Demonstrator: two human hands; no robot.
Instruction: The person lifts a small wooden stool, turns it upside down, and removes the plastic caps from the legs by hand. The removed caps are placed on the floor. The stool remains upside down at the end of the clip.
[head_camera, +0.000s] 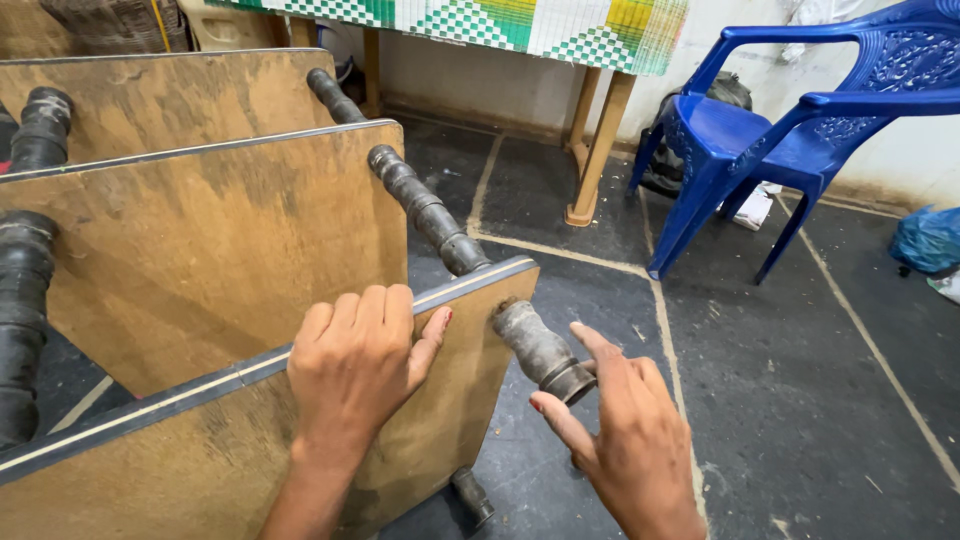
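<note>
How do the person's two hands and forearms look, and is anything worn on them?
Both are bare: no gloves, sleeves, rings, watch or bracelets show. The left hand and right hand have short nails with red polish, seen on the left thumb and on the right thumb. Only a short part of each forearm shows.

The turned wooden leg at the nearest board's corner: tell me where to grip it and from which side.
Grip the turned leg around its narrow waist just above the flared end collar, coming from the right, where the right hand hovers; the board blocks its left side.
</note>
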